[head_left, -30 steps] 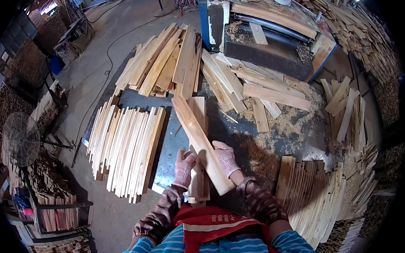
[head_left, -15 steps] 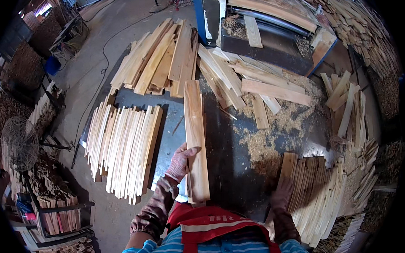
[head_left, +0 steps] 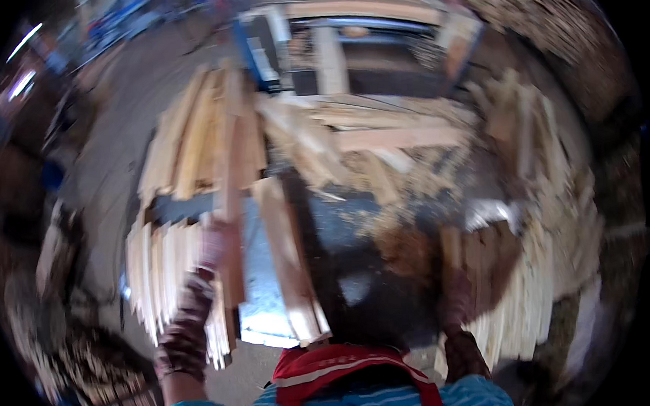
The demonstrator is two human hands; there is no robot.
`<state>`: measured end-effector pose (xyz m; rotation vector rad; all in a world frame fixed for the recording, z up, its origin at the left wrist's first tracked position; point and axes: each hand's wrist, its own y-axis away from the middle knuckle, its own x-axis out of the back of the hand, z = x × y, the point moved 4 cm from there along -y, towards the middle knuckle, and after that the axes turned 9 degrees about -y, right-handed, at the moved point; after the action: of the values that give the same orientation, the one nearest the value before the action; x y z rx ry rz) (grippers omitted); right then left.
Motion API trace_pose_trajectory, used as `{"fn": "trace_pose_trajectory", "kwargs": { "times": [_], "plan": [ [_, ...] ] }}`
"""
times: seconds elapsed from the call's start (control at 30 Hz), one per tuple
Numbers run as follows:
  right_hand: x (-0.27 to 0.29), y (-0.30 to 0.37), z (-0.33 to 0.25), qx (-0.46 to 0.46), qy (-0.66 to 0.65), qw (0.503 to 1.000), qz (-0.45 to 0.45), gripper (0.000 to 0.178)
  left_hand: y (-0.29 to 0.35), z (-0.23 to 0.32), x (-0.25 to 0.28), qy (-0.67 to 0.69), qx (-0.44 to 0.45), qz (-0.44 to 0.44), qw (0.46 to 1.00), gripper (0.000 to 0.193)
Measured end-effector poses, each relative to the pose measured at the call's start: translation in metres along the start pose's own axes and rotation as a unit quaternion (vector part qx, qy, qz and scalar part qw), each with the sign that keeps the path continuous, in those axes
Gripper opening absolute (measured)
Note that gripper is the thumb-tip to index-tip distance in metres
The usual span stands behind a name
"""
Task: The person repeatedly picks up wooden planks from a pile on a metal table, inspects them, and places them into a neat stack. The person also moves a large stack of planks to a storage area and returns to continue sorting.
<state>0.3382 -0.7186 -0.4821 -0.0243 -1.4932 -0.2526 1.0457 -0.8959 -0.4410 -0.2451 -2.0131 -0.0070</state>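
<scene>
Gloved and blurred by motion, my left hand [head_left: 215, 245] is closed on a long wooden board [head_left: 228, 182]. It holds the board upright in the picture, at the right edge of a row of narrow strips [head_left: 149, 275]. Right of this hand, a couple of boards [head_left: 285, 253] lie close together on the dark table [head_left: 374, 303]. My right hand [head_left: 458, 297], also gloved, is in shadow at the left side of another row of strips [head_left: 532, 295]. It touches or lies close by the end board; its fingers are too dim to make out.
A fanned pile of wider boards [head_left: 189, 136] lies at the far left of the table. Beyond loose boards [head_left: 402, 138] and sawdust [head_left: 405, 254] stands a blue-sided machine [head_left: 251, 52] with a board in its opening. More wood is heaped at right [head_left: 549, 140].
My left hand has carried a board leftward from the middle to the strips' edge, uncovering boards beneath. The view has shifted, and my right hand stays by the right-hand row.
</scene>
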Motion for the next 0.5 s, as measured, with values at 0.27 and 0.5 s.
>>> {"fn": "trace_pose_trajectory", "kwargs": {
  "times": [0.27,0.5],
  "plan": [
    [0.002,0.003,0.026,-0.13,-0.06,0.99,0.014,0.079,-0.175,-0.04,0.136,0.761,0.196,0.099,0.611,0.051],
    [-0.005,0.015,0.009,-0.199,-0.065,0.976,0.061,0.089,-0.152,0.141,0.063,0.798,0.157,-0.176,0.554,0.061]
  ]
}}
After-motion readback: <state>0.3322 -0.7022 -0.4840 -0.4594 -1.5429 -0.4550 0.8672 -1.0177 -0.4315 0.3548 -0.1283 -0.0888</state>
